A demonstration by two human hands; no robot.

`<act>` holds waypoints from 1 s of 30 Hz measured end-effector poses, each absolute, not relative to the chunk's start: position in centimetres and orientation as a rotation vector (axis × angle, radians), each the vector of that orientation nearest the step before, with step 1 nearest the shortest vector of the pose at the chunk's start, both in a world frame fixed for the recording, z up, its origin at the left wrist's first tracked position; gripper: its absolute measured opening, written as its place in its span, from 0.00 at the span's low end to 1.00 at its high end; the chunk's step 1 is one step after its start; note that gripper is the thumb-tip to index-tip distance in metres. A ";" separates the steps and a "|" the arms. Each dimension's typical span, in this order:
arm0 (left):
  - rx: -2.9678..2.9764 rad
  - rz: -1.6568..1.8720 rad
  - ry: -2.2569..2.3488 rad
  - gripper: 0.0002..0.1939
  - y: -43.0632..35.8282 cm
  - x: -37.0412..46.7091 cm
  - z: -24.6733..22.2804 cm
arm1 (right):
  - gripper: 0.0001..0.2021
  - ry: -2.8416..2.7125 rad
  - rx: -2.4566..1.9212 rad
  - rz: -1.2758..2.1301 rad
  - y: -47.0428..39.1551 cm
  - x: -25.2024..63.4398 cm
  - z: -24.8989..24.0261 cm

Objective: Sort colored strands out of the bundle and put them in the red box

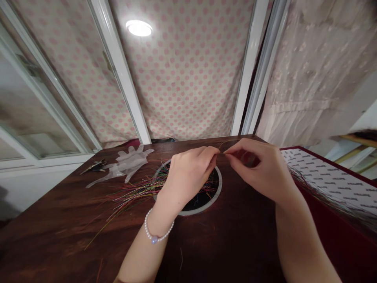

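Observation:
Above the round black dish with a pale rim, my two hands meet fingertip to fingertip. My left hand, with a pearl bracelet at the wrist, is closed in a pinch on a thin wire. Thumb and forefinger of my right hand also pinch it, just to the right; a fine yellowish end curves up between the hands. A bundle of coloured thin wires lies across the dish's left rim onto the table. Short wire pieces lie inside the dish, partly hidden by my left hand.
A clear plastic glove and a bunch of keys lie at the back left of the dark wooden table. On the right stands an open red box, its lid lined with printed white paper, with more wires along it.

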State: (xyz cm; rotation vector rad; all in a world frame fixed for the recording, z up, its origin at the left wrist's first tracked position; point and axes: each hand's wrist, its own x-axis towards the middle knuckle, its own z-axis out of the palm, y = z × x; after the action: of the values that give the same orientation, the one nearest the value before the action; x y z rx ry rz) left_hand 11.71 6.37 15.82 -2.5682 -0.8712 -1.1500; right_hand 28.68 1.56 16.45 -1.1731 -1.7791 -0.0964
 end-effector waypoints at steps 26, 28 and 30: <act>-2.380 -1.911 -0.316 0.07 6.5 11.9 16.3 | 0.02 -1.485 -0.711 1.085 2.0 30.2 16.5; -2.386 -1.933 -0.331 0.06 6.3 11.9 16.4 | 0.02 -1.486 -0.703 1.087 2.1 30.2 16.5; -2.402 -1.939 -0.351 0.06 6.1 11.9 16.5 | 0.01 -1.489 -0.718 1.061 2.1 30.2 16.5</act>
State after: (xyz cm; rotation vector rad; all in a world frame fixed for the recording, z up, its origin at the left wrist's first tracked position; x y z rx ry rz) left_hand 11.88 6.13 16.48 -2.4022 -0.3506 -1.9394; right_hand 30.18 2.10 16.47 -0.7181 -1.4895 1.0611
